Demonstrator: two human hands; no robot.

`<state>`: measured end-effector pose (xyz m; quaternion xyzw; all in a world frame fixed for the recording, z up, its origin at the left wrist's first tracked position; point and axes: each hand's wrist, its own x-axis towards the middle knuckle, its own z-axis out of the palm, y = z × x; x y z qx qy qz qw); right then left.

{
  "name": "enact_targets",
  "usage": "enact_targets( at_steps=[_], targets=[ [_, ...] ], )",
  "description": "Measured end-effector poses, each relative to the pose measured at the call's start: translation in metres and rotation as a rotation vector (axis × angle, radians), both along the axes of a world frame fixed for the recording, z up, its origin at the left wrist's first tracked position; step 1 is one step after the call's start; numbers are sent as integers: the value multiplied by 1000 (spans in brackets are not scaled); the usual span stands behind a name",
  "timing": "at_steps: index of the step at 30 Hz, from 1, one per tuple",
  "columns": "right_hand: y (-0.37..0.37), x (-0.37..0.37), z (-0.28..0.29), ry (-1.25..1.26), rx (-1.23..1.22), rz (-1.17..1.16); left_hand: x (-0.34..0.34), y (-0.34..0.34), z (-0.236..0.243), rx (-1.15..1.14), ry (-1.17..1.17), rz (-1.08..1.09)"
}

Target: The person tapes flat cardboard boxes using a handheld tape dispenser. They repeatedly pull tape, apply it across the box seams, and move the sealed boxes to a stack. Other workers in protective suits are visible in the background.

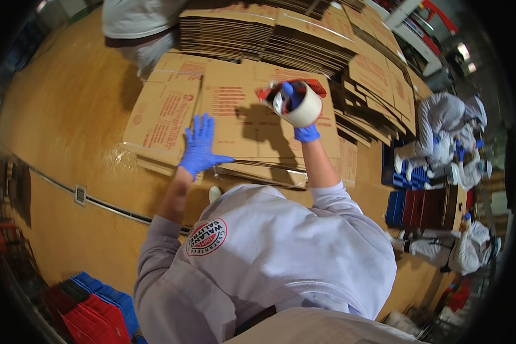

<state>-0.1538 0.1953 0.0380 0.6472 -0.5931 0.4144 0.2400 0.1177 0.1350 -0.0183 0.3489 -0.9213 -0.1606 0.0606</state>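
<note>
- Left hand (201, 147), blue glove, fingers spread, pressed flat on the top flattened carton (235, 123) of a low pile on the floor.
- That carton looks light but floppy and wide, so I'd guess it's easier to grab by an edge or flap than by the middle.
- Right hand (300, 112) is wrapped around a tape dispenser (295, 101), held up above the carton.
- Further right, blue and red crates (421, 207); can't tell what's in them.

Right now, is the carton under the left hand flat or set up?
Flat. The cardboard carton lies unfolded on the floor, panels spread, with the left hand pressed on it. The right hand holds a tape dispenser.
</note>
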Motion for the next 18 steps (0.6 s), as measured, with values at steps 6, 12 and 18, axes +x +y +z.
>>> enact_targets(
  at_steps=[6, 12, 18],
  targets=[
    [-115, 50, -40, -1179, -65, 543, 4, -4, -2, -8, 174, -53],
    [-132, 55, -81, -1167, 247, 203, 14, -10, -18, -17, 241, -104],
    [-86, 87, -54, -1263, 439, 140, 12, -10, -12, 11, 233, -96]
  ],
)
